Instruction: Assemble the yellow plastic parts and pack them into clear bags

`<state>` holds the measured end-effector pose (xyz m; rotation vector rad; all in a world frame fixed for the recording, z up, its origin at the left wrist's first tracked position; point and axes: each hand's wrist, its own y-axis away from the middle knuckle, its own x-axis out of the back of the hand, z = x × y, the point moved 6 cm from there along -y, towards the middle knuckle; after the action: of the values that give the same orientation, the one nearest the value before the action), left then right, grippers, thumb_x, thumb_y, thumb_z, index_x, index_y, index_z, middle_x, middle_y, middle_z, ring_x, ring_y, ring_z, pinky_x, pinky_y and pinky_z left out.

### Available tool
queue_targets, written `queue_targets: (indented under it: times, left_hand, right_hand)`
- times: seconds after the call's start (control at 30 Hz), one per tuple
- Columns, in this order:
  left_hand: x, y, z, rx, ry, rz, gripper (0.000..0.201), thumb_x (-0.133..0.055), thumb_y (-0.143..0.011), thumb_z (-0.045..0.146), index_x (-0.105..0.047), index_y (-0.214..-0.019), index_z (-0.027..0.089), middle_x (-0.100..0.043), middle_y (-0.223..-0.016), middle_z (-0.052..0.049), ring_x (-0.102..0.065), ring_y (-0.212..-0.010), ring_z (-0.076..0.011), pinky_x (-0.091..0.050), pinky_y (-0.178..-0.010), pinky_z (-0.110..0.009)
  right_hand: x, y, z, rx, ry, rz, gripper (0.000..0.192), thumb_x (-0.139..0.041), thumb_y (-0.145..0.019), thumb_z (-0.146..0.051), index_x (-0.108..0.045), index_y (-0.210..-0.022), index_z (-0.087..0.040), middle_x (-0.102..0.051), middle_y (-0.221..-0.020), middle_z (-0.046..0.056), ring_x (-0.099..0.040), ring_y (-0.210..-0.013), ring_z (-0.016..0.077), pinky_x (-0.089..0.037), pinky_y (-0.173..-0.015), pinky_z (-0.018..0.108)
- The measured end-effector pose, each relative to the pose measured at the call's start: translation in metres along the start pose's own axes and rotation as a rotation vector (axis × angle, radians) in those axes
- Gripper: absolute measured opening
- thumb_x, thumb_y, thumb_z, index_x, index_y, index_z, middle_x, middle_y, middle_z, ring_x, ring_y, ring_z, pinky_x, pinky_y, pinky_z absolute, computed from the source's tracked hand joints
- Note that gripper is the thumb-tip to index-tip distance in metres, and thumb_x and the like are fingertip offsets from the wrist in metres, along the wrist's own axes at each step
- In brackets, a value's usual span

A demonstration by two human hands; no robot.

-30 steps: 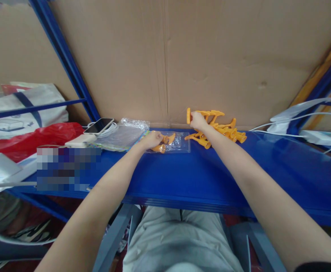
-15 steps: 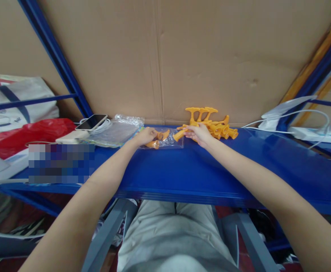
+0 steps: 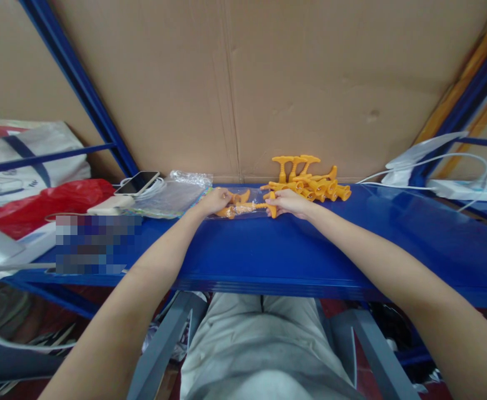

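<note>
The right hand (image 3: 288, 202) has come off the orange pile (image 3: 310, 180) — fingers pinching one T-handled piece (image 3: 264, 206), feeding it into the clear bag (image 3: 243, 210) the left hand (image 3: 214, 201) pins on the blue surface (image 3: 293, 250).

- Small packing or storeroom workstation, not a home.
- Blue metal shelf (image 3: 318, 250) serves as the bench; blue steel uprights (image 3: 80, 94) of warehouse racking on either side.
- Flattened brown cardboard (image 3: 268, 83) lines the back of the bay.
- Loose pile of identical orange plastic parts (image 3: 310, 180) beside a stack of clear plastic bags (image 3: 172, 194) (batch bagging work).
- Personal clutter at the left: phone (image 3: 137, 182), red plastic bag (image 3: 39, 203).
- White cables (image 3: 447, 166) at the right.
</note>
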<state>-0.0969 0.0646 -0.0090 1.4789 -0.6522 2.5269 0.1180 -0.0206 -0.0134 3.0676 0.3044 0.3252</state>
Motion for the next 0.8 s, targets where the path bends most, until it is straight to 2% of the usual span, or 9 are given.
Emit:
queue_targets:
  times: [0.13, 0.27, 0.43, 0.53, 0.63, 0.73, 0.8]
  left_hand:
    - [0.001, 0.002, 0.006, -0.021, -0.139, -0.034, 0.025, -0.044, -0.087, 0.027, -0.063, -0.073, 0.018, -0.074, -0.091, -0.01, -0.067, -0.086, -0.0218, -0.049, -0.078, -0.028]
    - [-0.001, 0.003, 0.011, -0.059, -0.157, -0.053, 0.028, -0.041, -0.086, 0.026, -0.063, -0.072, 0.017, -0.074, -0.088, -0.01, -0.066, -0.082, -0.0213, -0.049, -0.077, -0.028]
    - [-0.003, 0.004, 0.015, -0.08, -0.072, -0.049, 0.028, -0.042, -0.086, 0.027, -0.063, -0.07, 0.019, -0.075, -0.088, -0.007, -0.067, -0.084, -0.0199, -0.049, -0.077, -0.026]
    - [0.005, 0.005, 0.011, 0.014, -0.092, 0.015, 0.023, -0.047, -0.085, 0.028, -0.067, -0.078, 0.019, -0.075, -0.09, -0.008, -0.068, -0.085, -0.0222, -0.049, -0.077, -0.028]
    - [0.019, 0.007, 0.003, 0.127, -0.149, 0.153, 0.02, -0.049, -0.084, 0.026, -0.067, -0.088, 0.019, -0.074, -0.096, -0.01, -0.067, -0.093, -0.0254, -0.049, -0.081, -0.03]
    - [0.028, 0.009, -0.008, 0.206, -0.165, 0.261, 0.023, -0.047, -0.086, 0.026, -0.066, -0.097, 0.018, -0.071, -0.11, -0.014, -0.064, -0.108, -0.0288, -0.048, -0.091, -0.035]
    - [0.026, 0.009, -0.016, 0.27, -0.146, 0.27, 0.029, -0.046, -0.088, 0.029, -0.063, -0.106, 0.015, -0.066, -0.123, -0.019, -0.058, -0.12, -0.0321, -0.044, -0.1, -0.04]
  right_hand:
    - [0.004, -0.001, -0.004, 0.001, 0.009, 0.135, 0.02, -0.058, -0.093, -0.013, -0.058, -0.073, -0.016, -0.066, -0.059, 0.002, -0.057, -0.048, 0.008, -0.043, -0.044, 0.016]
    - [0.007, -0.003, -0.004, 0.015, -0.021, 0.245, 0.026, -0.058, -0.094, -0.017, -0.056, -0.068, -0.016, -0.069, -0.062, 0.003, -0.048, -0.043, 0.0055, -0.033, -0.04, 0.016]
    - [0.004, -0.004, 0.001, -0.025, -0.156, 0.236, 0.032, -0.054, -0.096, -0.014, -0.052, -0.064, -0.017, -0.066, -0.058, 0.001, -0.037, -0.038, 0.0042, -0.03, -0.039, 0.017]
    - [0.004, -0.003, 0.002, -0.038, -0.176, 0.198, 0.031, -0.054, -0.096, -0.014, -0.053, -0.065, -0.017, -0.068, -0.06, 0.002, -0.039, -0.04, 0.0046, -0.033, -0.041, 0.016]
    - [0.004, -0.002, 0.003, -0.041, -0.16, 0.177, 0.029, -0.054, -0.096, -0.014, -0.054, -0.067, -0.017, -0.069, -0.061, 0.003, -0.042, -0.041, 0.0054, -0.036, -0.044, 0.017]
    - [0.002, -0.001, 0.003, -0.051, -0.162, 0.158, 0.028, -0.052, -0.097, -0.013, -0.056, -0.069, -0.016, -0.069, -0.061, 0.003, -0.045, -0.043, 0.0063, -0.038, -0.045, 0.017]
    - [0.001, -0.001, 0.003, -0.069, -0.182, 0.142, 0.027, -0.049, -0.098, -0.014, -0.057, -0.072, -0.016, -0.069, -0.061, 0.004, -0.045, -0.043, 0.0062, -0.039, -0.046, 0.016]
